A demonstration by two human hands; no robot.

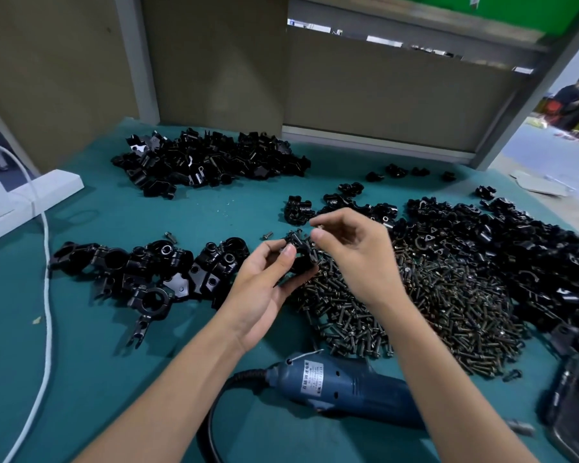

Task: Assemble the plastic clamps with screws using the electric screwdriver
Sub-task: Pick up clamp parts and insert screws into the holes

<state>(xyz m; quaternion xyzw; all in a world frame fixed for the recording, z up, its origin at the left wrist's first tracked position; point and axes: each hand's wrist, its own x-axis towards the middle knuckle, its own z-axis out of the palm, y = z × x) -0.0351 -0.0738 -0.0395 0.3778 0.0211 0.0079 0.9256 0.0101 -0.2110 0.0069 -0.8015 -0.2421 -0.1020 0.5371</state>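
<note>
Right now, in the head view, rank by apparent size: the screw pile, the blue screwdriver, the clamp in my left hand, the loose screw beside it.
1. screw pile
2. blue screwdriver, though nearness to the camera enlarges it
3. clamp in the left hand
4. loose screw

One view only: wide-angle, head-worn, facing forward and down, close over the bench (114, 379); left hand (264, 285) and right hand (355, 255) mid-frame.

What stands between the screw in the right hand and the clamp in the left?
Nothing visible. The right hand pinches the screw just right of the top of the clamp, which the left hand holds. Only a small open gap separates them.
</note>
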